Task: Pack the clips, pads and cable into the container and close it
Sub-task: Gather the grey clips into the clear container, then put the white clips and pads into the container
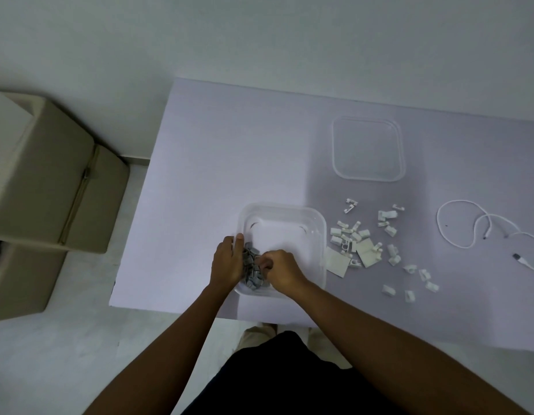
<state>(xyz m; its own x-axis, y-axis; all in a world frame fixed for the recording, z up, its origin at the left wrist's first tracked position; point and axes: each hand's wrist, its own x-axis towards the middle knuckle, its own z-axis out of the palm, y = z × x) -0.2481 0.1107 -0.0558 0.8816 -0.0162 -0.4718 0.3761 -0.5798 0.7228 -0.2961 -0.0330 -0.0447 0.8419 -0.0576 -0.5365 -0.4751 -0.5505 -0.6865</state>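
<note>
White wall (259, 34) behind, plain, dim even light. Pale lilac table (230, 151) set against it. Floor (50, 354) light grey/white. Left: beige boxes (50, 181), upper one w/ taped seam, another below it, both on floor beside table.

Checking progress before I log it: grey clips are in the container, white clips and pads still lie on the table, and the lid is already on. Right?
Not quite: the lid is off, lying on the table beyond the open container, as the head view shows. Grey clips are inside; white clips and pads remain outside.
</note>
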